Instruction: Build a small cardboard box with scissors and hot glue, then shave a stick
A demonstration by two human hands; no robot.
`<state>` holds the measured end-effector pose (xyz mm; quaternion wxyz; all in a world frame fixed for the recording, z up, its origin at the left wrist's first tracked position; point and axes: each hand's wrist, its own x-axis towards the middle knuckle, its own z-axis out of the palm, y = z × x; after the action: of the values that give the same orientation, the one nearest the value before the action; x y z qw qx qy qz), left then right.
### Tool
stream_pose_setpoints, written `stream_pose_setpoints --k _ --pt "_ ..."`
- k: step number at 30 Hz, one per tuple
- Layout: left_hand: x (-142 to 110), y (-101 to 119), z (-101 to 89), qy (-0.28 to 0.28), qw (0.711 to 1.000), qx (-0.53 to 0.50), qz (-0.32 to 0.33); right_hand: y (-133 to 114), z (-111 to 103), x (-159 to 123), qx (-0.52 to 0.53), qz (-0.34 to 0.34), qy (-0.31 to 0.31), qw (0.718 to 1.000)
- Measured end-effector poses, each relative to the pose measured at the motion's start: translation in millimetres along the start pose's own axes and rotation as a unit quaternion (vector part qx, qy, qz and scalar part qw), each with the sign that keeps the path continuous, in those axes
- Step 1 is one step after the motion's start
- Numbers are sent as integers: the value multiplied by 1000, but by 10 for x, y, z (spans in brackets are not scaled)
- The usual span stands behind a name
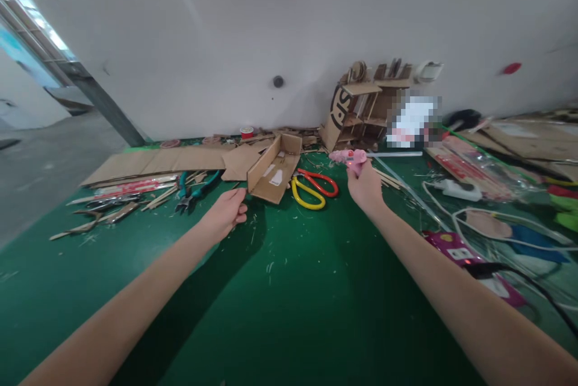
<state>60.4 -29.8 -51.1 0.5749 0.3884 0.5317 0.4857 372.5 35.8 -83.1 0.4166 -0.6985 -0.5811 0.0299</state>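
My right hand (pixel 366 188) grips a small pink hot glue gun (pixel 354 158), its nozzle pointing left. A long, clear glue stick (pixel 397 155) juts out of the gun's back end. Curled closed, my left hand (pixel 224 212) is at the lower left corner of an open cardboard piece (pixel 267 184) with upright sides and a white label. Whether its fingertips pinch that corner or something small is hidden. Between the hands lie scissors (pixel 315 188) with one red and one yellow handle. Left of my left hand are teal-handled cutting pliers (pixel 189 196).
A cardboard shelf model (pixel 352 115) stands against the white wall (pixel 217 61). Flat cardboard (pixel 167 163) and wooden sticks lie at left. To the right are a lit phone (pixel 413 121), a white plug (pixel 458 189), cables and a purple power strip (pixel 451 247) on the green table (pixel 280 289).
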Motion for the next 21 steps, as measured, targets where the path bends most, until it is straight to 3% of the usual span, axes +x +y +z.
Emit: stream_pose_setpoints --k 3,5,8,10,12,15,18,21 --pt "-9 0 -28 18 998 61 20 -15 -1 -27 15 -1 17 1000" --pt "-16 14 -78 35 981 178 63 -21 0 -37 18 2 17 1000" --pt "-27 11 -129 34 907 395 140 -19 3 -40 28 5 20 999" --pt "-27 7 -126 13 870 461 173 -10 6 -37 33 4 24 999" --pt "-4 41 -94 2 856 472 211 5 10 -30 26 8 22 999" --pt "97 216 -15 20 881 417 222 34 24 -10 -1 6 13 1000" --pt "260 462 82 41 929 351 112 59 47 15 -23 -13 16 1000" --pt "415 594 175 -1 925 379 28 76 61 31 -24 -26 17 999"
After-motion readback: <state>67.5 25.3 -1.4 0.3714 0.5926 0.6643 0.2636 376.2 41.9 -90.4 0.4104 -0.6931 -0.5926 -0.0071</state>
